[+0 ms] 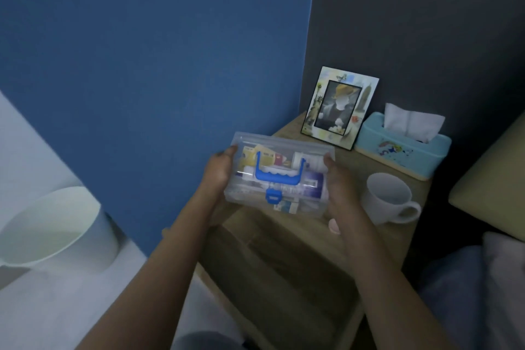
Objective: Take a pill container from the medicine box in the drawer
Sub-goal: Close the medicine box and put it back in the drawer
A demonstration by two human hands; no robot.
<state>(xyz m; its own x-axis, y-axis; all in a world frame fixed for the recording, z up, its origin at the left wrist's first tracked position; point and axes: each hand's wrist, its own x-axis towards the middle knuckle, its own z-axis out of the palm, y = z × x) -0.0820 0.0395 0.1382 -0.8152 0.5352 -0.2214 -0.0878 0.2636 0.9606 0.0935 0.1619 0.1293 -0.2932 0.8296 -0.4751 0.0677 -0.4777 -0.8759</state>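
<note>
Bedside cabinet (409, 239): light wood, against a blue wall on the left and a dark wall behind; top drawer (284, 278) pulled open toward the near side, interior dim

Waste bin (56, 230): white, round, on the floor at near left, well apart from the cabinet

Medicine box (279, 176): clear plastic, lid closed, blue carry handle (277, 173) folded flat on the lid, blue front latch (273, 197) at its near edge; held in the air above the open drawer and the cabinet's left edge; packets, boxes and a white tube visible through the lid; no single pill container can be told apart inside

Tissue box (403, 148): pale blue with cartoon print, white tissue standing out of the slot, far right on the cabinet top

Picture frame (339, 106): upright, propped at the far corner, just left of the tissue box

Left hand (217, 176): fingers wrapped around the left end of the medicine box

Right hand (339, 193): fingers clasping the right end of the medicine box

Mug (390, 199): white, handle toward the near right, on the cabinet top just right of the right hand
</note>
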